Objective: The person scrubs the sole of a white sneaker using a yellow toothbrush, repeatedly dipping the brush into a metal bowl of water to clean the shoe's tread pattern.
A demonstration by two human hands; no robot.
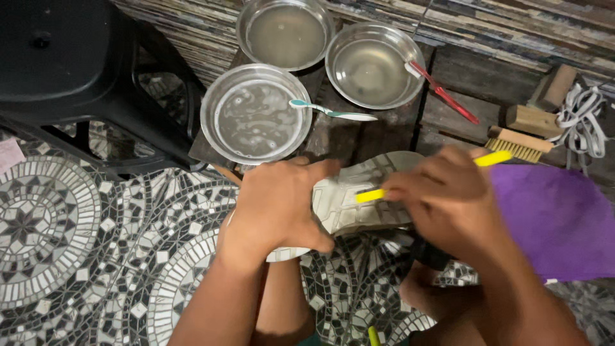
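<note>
The left hand (278, 205) clasped a white shoe (359, 198), held sole up above the mosaic floor (77, 256) and just in front of three metal bowls (256, 115); the hand hid the shoe's near end. The right hand (448, 198), blurred, gripped a yellow-handled brush (493, 158) laid against the sole, its bristle end concealed under the fingers. A purple cloth (557, 218) ran off the right edge.

Both hands (275, 205) (442, 198) clenched (right blurred)
</note>
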